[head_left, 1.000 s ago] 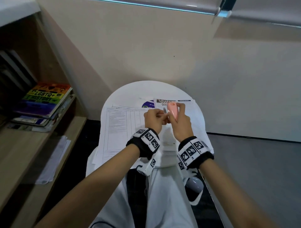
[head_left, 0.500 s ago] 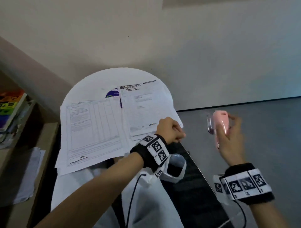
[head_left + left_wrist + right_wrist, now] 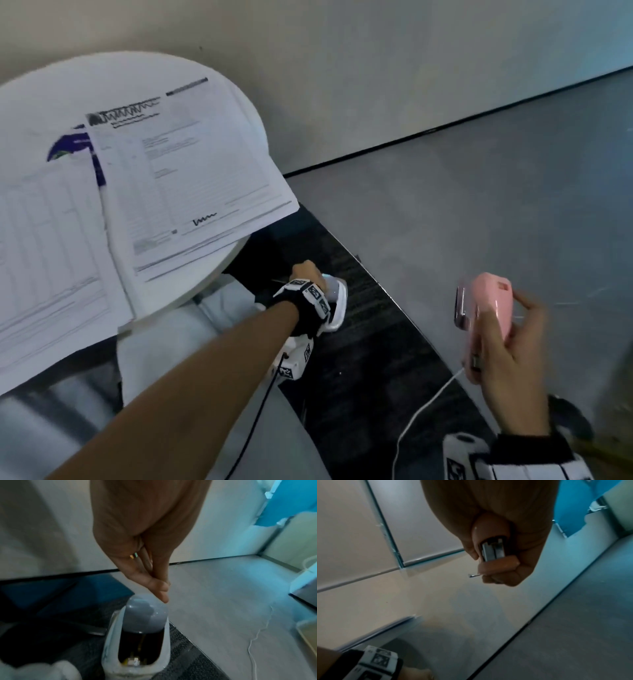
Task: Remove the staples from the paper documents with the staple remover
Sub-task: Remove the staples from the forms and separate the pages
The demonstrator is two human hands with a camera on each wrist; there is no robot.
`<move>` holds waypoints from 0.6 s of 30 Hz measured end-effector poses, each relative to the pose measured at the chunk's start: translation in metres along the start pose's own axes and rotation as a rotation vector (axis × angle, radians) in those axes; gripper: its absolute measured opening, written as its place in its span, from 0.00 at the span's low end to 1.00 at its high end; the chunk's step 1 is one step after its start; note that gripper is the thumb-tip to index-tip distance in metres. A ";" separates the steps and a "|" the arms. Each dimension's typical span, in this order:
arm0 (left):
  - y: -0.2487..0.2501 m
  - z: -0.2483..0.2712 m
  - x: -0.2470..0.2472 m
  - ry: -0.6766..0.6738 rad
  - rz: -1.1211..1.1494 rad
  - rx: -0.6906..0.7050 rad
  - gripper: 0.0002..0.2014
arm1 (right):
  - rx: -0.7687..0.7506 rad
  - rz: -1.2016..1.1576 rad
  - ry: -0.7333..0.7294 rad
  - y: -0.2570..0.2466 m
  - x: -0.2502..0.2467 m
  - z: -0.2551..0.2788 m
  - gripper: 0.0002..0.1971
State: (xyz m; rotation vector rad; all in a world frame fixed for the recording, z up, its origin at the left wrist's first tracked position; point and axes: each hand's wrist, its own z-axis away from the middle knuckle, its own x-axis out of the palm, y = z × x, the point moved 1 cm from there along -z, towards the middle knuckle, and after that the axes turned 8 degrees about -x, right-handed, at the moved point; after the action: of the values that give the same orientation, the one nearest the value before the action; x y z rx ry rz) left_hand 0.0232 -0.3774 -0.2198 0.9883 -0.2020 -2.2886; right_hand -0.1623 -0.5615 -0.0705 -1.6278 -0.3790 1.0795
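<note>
Staple remover: pink staple remover [image 3: 486, 305] is in the right hand [image 3: 503, 356], out to the right of the person's lap and above the grey floor [image 3: 479, 192], well apart from the papers.
Right hand grip: fingers and thumb are curled round the pink body; in the right wrist view the staple remover [image 3: 493, 550] sits in the fist of the right hand [image 3: 505, 534], its metal mouth facing the camera and a thin metal prong sticking out to the left below it.
Left hand: left hand [image 3: 308, 270] reaches down beside the table edge, above a small white bin [image 3: 337, 301] on the dark mat [image 3: 359, 359].
Left hand grip: in the left wrist view the fingers of the left hand [image 3: 150, 577] point down, straight and pressed together, tips just over the grey lid of the bin [image 3: 137, 635]; whether something tiny is pinched between them I cannot tell.
Paper documents: two sets lie on the round white table [image 3: 113, 78], a printed text document [image 3: 191, 178] on the right overlapping a table-form document [image 3: 48, 246] on the left; both overhang the near edge.
Staples: too small to make out on the paper documents.
Bin contents: dark inside, with a few small pale scraps at the bottom.
</note>
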 end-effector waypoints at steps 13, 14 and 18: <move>-0.010 -0.018 -0.004 -0.047 -0.103 -0.028 0.06 | 0.083 0.035 0.042 0.007 -0.002 -0.004 0.12; -0.009 -0.017 -0.004 -0.039 -0.116 -0.026 0.07 | 0.083 0.034 0.045 0.005 -0.001 -0.005 0.11; -0.007 -0.017 -0.007 -0.032 -0.183 -0.009 0.09 | 0.106 0.004 0.045 -0.003 0.004 -0.006 0.14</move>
State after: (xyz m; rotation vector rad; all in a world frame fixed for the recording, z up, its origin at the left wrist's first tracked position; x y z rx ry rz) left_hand 0.0352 -0.3664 -0.2297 1.0013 -0.1184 -2.4696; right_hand -0.1547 -0.5608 -0.0693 -1.5567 -0.2851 1.0468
